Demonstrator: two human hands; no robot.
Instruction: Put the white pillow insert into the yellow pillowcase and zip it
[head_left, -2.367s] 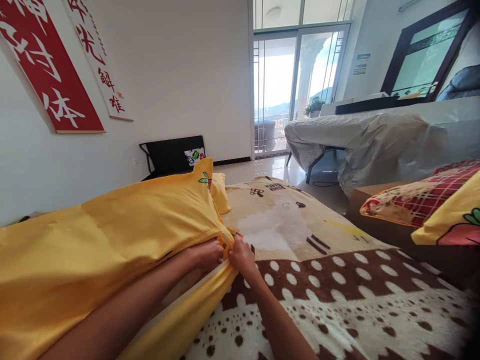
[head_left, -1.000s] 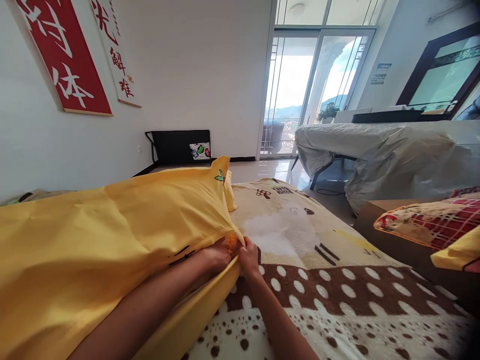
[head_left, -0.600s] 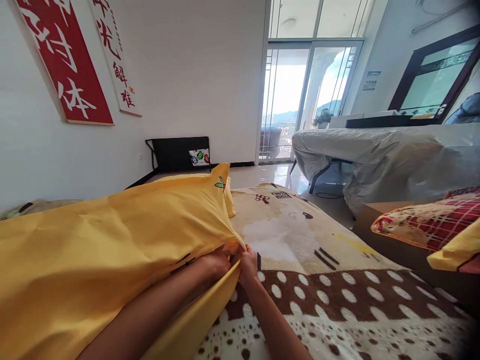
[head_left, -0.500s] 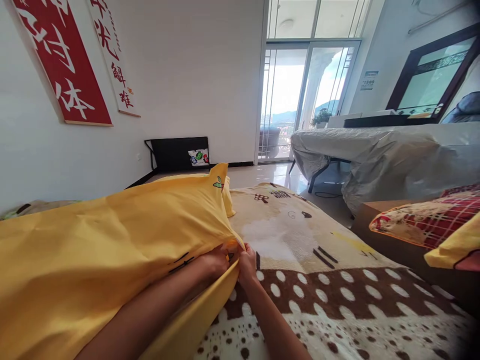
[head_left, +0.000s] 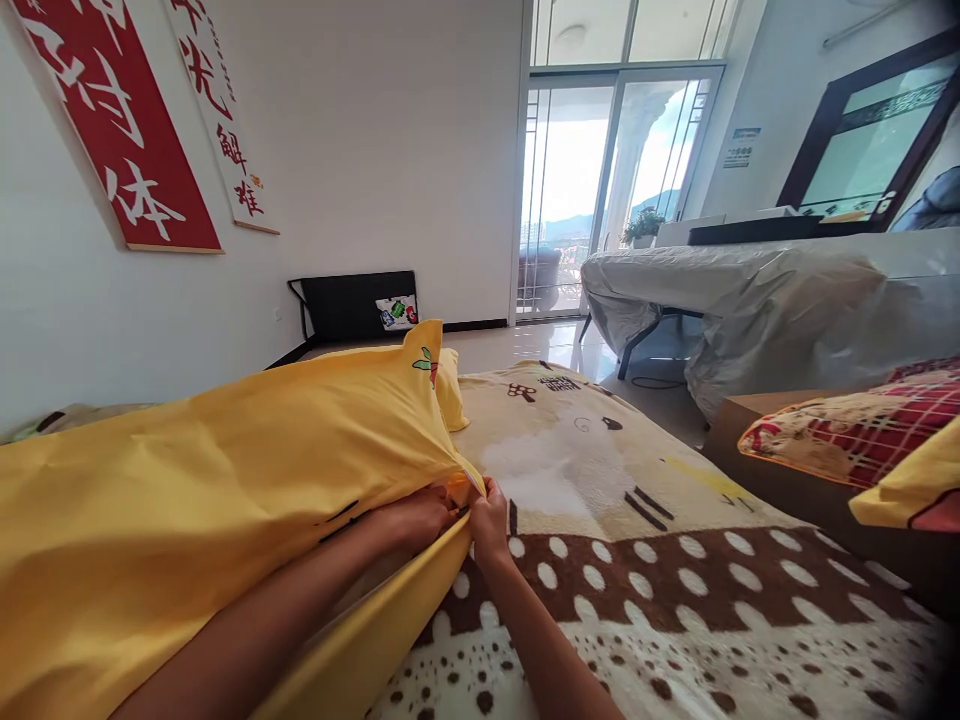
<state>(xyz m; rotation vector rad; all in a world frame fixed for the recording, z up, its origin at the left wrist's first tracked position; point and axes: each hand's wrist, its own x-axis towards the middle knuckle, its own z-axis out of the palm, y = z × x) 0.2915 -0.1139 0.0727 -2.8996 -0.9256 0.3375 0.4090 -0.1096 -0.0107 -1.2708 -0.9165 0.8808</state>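
A plump yellow pillowcase (head_left: 247,470), with a small carrot-like motif at its far corner, lies across the left half of the bed. Its near side gapes in a long slit. My left forearm runs through that slit, and my left hand (head_left: 429,515) is inside near the right corner, fingers curled and partly covered by cloth; what they hold is hidden. Just right of it, my right hand (head_left: 489,515) pinches the pillowcase's edge at the corner of the opening, thumb and fingers closed on the fabric.
Beneath lies a cream and brown patterned blanket (head_left: 585,470). To the right, a cardboard box (head_left: 724,430) bears a red plaid cushion (head_left: 862,430) and another yellow cloth piece (head_left: 911,490). Beyond stand a plastic-covered table (head_left: 750,300), glass sliding doors (head_left: 570,190) and a black folded frame (head_left: 337,305).
Both hands have shifted slightly left with the pillowcase corner between them. The pillowcase's far corner has also moved a little left. The right hand keeps its pinch.
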